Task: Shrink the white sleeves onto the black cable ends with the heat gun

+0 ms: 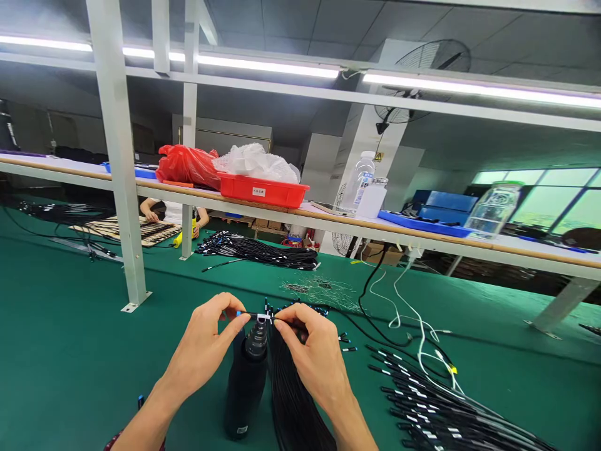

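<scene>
Both my hands hold one thin black cable (251, 314) stretched sideways, with a white sleeve (263, 317) on it. My left hand (206, 344) pinches its blue-tipped end between thumb and fingers. On the other side of the sleeve, my right hand (314, 357) pinches the cable. Directly below the sleeve stands the ribbed nozzle (256, 340) of a black upright heat tool (245, 388). A thick bundle of black cables (293, 401) lies beside the tool, running under my right hand, with blue-tipped ends behind.
More cables with white sleeves lie at the right (422, 401) and back (258, 252). White cords (417, 313) hang to the green table (84, 351). A shelf (328, 219) carries a red tray (263, 191) and bottles. A post (124, 188) stands left; another person's hands (151, 215) are beyond.
</scene>
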Demonstrator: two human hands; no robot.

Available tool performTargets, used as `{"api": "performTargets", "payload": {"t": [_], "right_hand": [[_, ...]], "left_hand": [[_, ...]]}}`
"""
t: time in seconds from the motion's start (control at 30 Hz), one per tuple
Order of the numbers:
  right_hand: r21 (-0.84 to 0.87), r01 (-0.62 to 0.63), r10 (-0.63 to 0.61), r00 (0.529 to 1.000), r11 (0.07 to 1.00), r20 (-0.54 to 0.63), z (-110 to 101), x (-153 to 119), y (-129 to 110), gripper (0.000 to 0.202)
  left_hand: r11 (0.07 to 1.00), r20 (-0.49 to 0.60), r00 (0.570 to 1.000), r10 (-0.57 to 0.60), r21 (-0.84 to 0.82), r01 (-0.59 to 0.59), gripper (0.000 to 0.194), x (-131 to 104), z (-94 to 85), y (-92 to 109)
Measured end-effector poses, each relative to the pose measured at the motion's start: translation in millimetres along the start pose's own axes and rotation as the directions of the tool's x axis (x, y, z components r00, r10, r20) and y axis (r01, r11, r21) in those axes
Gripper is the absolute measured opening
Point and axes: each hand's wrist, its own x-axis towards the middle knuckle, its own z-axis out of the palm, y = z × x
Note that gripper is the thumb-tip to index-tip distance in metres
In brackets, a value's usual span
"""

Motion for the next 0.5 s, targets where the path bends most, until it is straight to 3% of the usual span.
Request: {"api": "performTargets", "payload": {"t": [0.17, 0.33, 0.43, 0.5], "right_hand": [[0.04, -0.01, 0.01, 1.0, 0.999, -0.008, -0.2, -0.7, -1.1, 0.013], [0.085, -0.021, 0.017, 0.999, 0.996, 0.043, -4.5, -3.8, -7.0, 0.024], [0.044, -0.037, 0.039, 0.998, 0.998, -0.047, -8.2, 0.5, 8.3, 0.032], [-0.013, -0.063, 0.06, 0.983, 0.998, -0.174, -12.0, 3.2, 34.1, 0.036]], "left_hand": [[1.0, -0.018, 1.0, 0.009, -0.007, -0.009, 0.025, -0.6, -0.7, 1.6], [1.0, -0.011, 1.0, 0.006, -0.021, -0.006, 0.043, -5.9, -6.8, 5.3], [1.0, -0.037, 0.999, 0.006, -0.016, -0.006, 0.044, -10.7, -11.7, -1.3], [0.999, -0.024, 0.999, -0.027, 0.018, 0.028, 0.04, -17.5, -14.4, -14.6]]}}
